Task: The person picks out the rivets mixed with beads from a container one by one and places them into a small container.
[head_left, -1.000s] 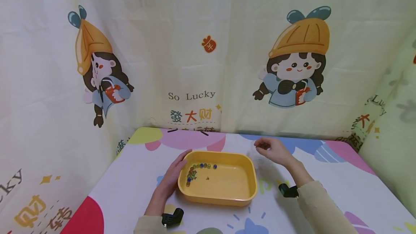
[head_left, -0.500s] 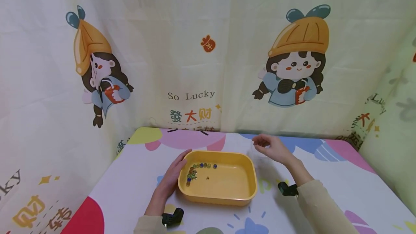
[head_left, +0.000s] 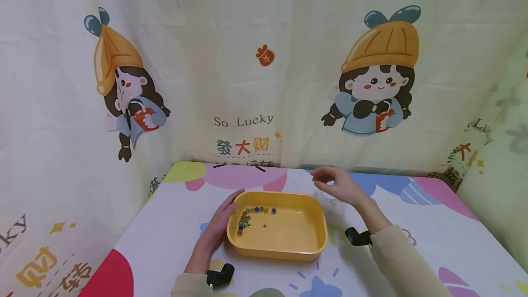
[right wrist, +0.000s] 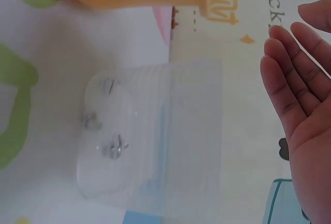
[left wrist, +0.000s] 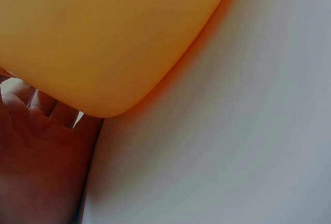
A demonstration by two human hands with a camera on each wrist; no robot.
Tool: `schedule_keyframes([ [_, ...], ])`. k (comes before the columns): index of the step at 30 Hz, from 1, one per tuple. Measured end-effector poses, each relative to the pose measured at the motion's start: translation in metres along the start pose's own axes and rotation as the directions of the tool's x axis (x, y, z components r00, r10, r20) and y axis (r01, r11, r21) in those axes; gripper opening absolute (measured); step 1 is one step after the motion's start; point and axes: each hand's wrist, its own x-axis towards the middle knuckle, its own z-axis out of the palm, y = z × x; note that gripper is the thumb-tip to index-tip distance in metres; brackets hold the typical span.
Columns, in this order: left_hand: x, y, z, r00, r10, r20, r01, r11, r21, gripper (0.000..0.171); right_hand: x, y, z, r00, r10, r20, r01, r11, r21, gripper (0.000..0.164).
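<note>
A yellow plastic tray (head_left: 288, 242) sits on the table in the head view. Marbles (head_left: 261, 210) line its back and left walls, with small shiny bits among them and a tiny brownish piece (head_left: 264, 226) on its floor. My left hand (head_left: 218, 223) rests along the tray's left outer wall, fingers extended, as the palm (left wrist: 41, 167) in the left wrist view also shows. Behind the tray's right corner, my right hand (head_left: 338, 187) is raised, fingers loosely bent and holding nothing. Beneath it stands a clear plastic box (right wrist: 191, 131) with several small silvery pieces (right wrist: 116, 146) inside.
A patterned cloth covers the table (head_left: 165, 251). Printed curtains (head_left: 243, 81) hang behind its back edge and along both sides. Each wrist wears a small black camera, such as the right wrist camera (head_left: 357, 237).
My right hand has moved a little left and upward in the head view, over the clear box. The left hand and the tray have stayed put.
</note>
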Motion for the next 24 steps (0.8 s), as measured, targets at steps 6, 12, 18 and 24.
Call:
schedule_keyframes([
  [6, 0.001, 0.0, 0.0, 1.0, 0.012, -0.003, -0.012, 1.0, 0.014, 0.049, 0.008, -0.009, 0.006, 1.0, -0.028, 0.007, 0.028, 1.0, 0.013, 0.022],
  [12, 0.002, 0.0, 0.0, 1.0, 0.006, -0.012, -0.005, 1.0, 0.022, 0.049, 0.014, -0.02, 0.012, 0.999, -0.052, 0.014, 0.051, 0.998, 0.028, 0.022],
  [18, 0.001, -0.001, 0.0, 1.0, -0.006, -0.018, 0.006, 1.0, 0.024, 0.048, 0.02, -0.027, 0.02, 0.997, -0.075, 0.026, 0.074, 0.995, 0.067, 0.021],
  [24, 0.001, -0.003, 0.0, 1.0, -0.003, -0.021, 0.004, 1.0, 0.017, 0.048, 0.026, -0.032, 0.031, 0.995, -0.091, 0.036, 0.088, 0.993, 0.073, 0.022],
])
